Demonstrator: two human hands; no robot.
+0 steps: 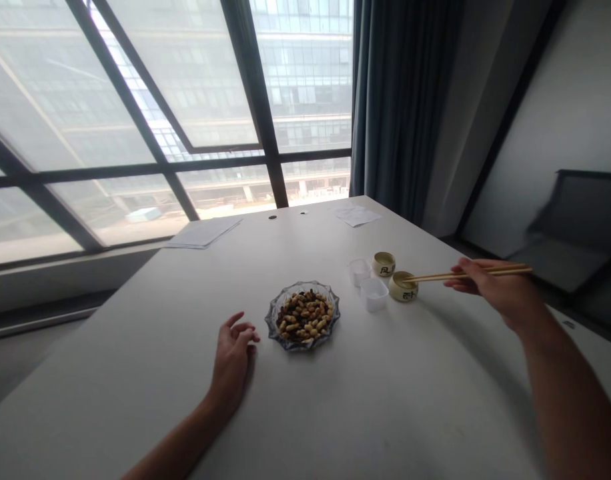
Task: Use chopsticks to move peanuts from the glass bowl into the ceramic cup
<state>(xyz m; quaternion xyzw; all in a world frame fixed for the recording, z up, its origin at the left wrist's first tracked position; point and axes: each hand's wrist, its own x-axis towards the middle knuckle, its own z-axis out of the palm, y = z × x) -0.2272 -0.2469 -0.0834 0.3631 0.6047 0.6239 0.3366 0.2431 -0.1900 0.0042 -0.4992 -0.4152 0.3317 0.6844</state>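
My right hand point(490, 287) is closed around a pair of wooden chopsticks point(465, 273), whose tips reach over the mouth of the nearer ceramic cup point(403, 288). Whether anything is pinched at the tips is too small to tell. Just behind stands a second ceramic cup point(384, 264) with a dark character on its side. To the left of the cups are two clear plastic containers point(374, 294). A scalloped glass bowl point(278, 333) holds peanuts and smaller dark pieces point(305, 316). My left hand point(235, 343) rests on the table left of the bowl, fingers loosely bent and apart, holding nothing.
The white table point(150, 373) runs toward the windows. Papers point(205, 233) lie at its far left, with another sheet point(357, 216) at the far right. A blue curtain point(400, 113) hangs behind, and a dark chair point(580, 220) stands on the right.
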